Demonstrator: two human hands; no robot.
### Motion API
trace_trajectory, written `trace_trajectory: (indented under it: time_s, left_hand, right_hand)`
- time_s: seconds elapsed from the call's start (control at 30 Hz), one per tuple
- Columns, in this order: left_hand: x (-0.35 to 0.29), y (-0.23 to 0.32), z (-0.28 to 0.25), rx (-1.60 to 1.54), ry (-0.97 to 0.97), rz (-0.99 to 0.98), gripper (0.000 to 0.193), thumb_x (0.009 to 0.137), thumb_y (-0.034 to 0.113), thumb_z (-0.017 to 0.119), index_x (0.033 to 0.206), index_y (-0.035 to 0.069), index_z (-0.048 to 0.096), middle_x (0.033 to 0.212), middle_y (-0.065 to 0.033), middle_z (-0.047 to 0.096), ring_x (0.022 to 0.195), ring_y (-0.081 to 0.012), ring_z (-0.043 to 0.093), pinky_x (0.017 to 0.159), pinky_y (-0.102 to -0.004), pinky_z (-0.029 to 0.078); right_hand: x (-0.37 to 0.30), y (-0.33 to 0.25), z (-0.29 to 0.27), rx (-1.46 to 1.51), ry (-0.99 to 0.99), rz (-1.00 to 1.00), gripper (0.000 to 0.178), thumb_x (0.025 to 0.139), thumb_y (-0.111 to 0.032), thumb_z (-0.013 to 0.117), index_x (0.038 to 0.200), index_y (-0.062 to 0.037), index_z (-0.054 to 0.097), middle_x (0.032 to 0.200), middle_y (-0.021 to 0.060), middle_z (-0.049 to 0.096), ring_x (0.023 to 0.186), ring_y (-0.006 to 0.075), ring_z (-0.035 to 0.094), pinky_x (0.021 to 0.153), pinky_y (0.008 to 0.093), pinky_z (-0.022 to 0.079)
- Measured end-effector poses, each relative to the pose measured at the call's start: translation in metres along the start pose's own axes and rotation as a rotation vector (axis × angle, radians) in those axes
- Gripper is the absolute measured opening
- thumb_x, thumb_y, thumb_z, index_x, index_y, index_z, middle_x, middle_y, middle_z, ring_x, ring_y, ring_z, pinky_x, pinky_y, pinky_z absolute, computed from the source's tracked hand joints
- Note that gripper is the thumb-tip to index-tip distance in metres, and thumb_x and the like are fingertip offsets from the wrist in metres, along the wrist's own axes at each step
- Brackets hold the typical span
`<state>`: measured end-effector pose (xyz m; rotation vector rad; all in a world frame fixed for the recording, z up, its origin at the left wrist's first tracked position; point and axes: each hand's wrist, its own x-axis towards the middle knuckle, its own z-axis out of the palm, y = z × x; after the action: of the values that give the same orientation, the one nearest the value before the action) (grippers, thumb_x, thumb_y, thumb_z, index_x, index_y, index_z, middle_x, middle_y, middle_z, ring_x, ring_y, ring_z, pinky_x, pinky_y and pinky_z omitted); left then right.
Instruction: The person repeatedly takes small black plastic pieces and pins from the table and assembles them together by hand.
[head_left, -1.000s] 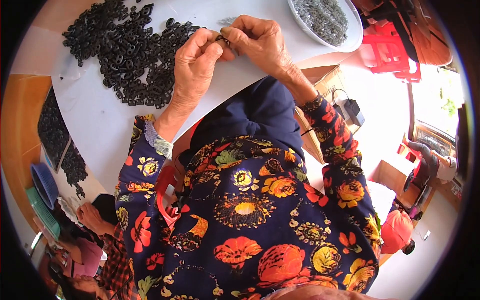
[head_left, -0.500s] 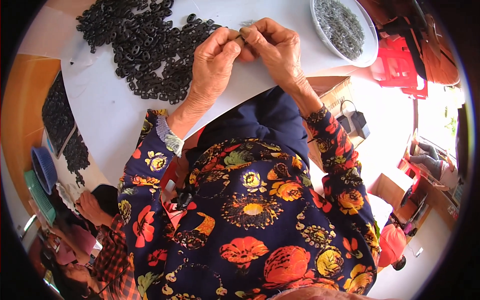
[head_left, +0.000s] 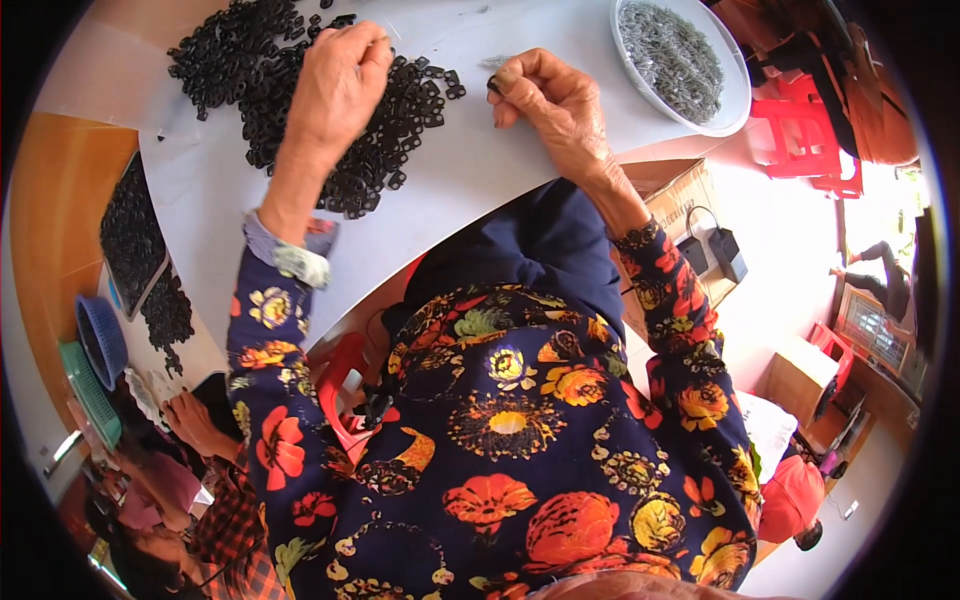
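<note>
My left hand is raised over a heap of small black plastic pieces with holes, its fingers curled together. A thin whitish sliver shows beside its fingertips; whether the hand grips it I cannot tell. Further right, my right hand pinches a small black piece between thumb and fingers, just above the white table. Close behind that hand lie a few small silvery pieces. A white bowl full of small silvery wire-like pieces stands at the far right.
More black pieces fill a tray at the left, near a blue basket and a green basket. A co-worker's hand is at lower left. A cardboard box and red stools stand to the right.
My hands were together at the table's middle and have parted. The left has moved left over the black heap; the right has stayed nearly in place, with a black piece showing in its fingers.
</note>
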<state>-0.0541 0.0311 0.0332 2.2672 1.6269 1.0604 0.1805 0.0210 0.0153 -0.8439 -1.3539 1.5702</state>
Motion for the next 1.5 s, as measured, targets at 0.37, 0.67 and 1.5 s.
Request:
trace_trajectory:
  time_s: [0.37, 0.67, 1.5]
  left_hand:
    - [0.027, -0.037, 0.008, 0.090, -0.330, 0.101, 0.018, 0.079, 0.011, 0.055, 0.073, -0.002, 0.044, 0.061, -0.0170, 0.045, 0.068, -0.0302, 0.046, 0.065, -0.0402, 0.041]
    - [0.013, 0.027, 0.013, -0.957, -0.224, -0.521, 0.014, 0.090, 0.017, 0.057, 0.086, 0.004, 0.061, 0.073, -0.0043, 0.062, 0.064, -0.0082, 0.052, 0.062, -0.0221, 0.042]
    - [-0.005, 0.055, 0.024, -0.866, -0.260, -0.487, 0.021, 0.090, 0.019, 0.050, 0.082, 0.002, 0.059, 0.065, 0.0003, 0.057, 0.065, -0.0073, 0.051, 0.062, -0.0235, 0.041]
  right_hand:
    - [-0.001, 0.002, 0.001, 0.014, -0.039, -0.008, 0.016, 0.093, -0.016, 0.060, 0.092, 0.0002, 0.057, 0.076, 0.0018, 0.057, 0.065, 0.0072, 0.052, 0.066, 0.0213, 0.045]
    - [-0.002, 0.001, 0.000, 0.056, -0.025, -0.027, 0.017, 0.090, -0.013, 0.061, 0.094, 0.0035, 0.063, 0.074, 0.0014, 0.060, 0.066, 0.0064, 0.053, 0.065, 0.0219, 0.047]
    - [0.000, 0.008, 0.004, 0.046, 0.051, -0.129, 0.026, 0.088, -0.002, 0.059, 0.114, 0.0003, 0.055, 0.091, 0.0018, 0.063, 0.085, 0.0064, 0.058, 0.079, 0.0223, 0.048]
